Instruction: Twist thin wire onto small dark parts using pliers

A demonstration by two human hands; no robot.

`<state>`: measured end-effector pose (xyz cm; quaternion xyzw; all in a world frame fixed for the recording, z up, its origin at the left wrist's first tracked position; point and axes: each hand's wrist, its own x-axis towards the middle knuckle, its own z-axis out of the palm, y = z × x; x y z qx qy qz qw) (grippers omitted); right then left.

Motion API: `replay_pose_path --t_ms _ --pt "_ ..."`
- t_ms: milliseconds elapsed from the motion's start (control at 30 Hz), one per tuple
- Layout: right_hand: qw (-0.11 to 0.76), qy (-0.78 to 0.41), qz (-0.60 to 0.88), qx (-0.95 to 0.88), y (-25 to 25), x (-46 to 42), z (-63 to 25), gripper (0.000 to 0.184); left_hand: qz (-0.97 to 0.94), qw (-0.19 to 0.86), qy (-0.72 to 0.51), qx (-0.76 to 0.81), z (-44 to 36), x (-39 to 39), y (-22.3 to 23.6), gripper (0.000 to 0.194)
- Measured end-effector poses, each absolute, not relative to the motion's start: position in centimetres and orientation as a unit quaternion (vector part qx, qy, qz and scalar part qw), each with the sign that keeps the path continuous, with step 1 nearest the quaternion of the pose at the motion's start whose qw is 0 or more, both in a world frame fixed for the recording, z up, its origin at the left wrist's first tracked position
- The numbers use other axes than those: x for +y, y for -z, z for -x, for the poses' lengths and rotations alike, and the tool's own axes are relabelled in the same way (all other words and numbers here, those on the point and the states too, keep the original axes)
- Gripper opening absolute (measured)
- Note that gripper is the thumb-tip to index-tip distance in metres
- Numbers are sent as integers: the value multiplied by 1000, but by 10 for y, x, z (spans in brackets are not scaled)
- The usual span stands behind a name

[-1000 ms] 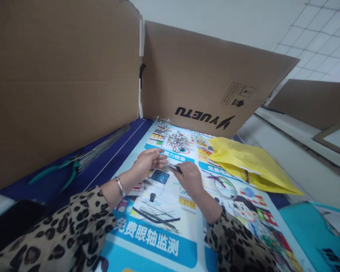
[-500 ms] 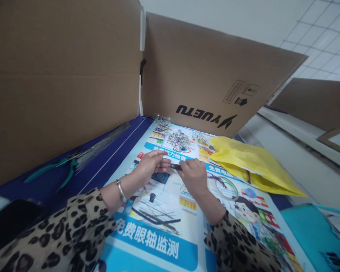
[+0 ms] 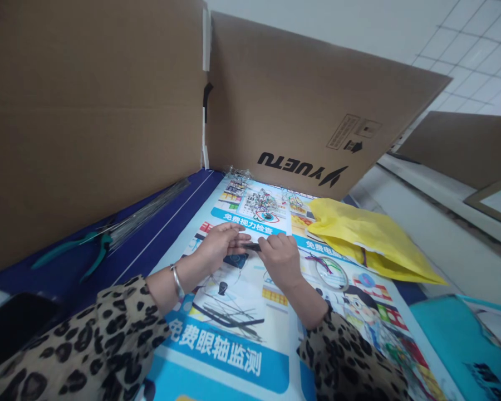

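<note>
Over a printed poster (image 3: 271, 356), my two hands meet around a short, dark, thin strip (image 3: 253, 247). My left hand (image 3: 219, 245), with a silver bangle at its wrist, has its fingers closed together at the strip's left end. Wrapped round the other end is my right hand (image 3: 281, 259), its fingers curled in. What the strip is made of I cannot make out, and its ends are hidden in the fingers. Below the hands lie several dark, thin strips (image 3: 234, 320) and a small black piece (image 3: 222, 288).
Cardboard panels (image 3: 288, 106) wall the back and left. Teal-handled pliers (image 3: 96, 245) and a bundle of wires (image 3: 148, 214) lie left. To the right are a ring of cord (image 3: 333, 274), a yellow bag (image 3: 367, 239) and a teal pouch (image 3: 455, 340). Tangled wire (image 3: 263, 203) sits at the back.
Both hands keep hold of the dark strip in nearly the same place. The right hand has shifted very slightly left, and the whole view has moved a little.
</note>
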<state>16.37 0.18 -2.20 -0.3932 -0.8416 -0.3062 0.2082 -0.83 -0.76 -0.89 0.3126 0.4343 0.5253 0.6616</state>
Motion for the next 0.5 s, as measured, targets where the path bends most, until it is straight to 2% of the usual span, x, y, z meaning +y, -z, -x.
replay_pose_path --t_ms 500 --pt "190 305 393 -846 23 1 -163 15 -295 671 -528 428 8 -8 8 10"
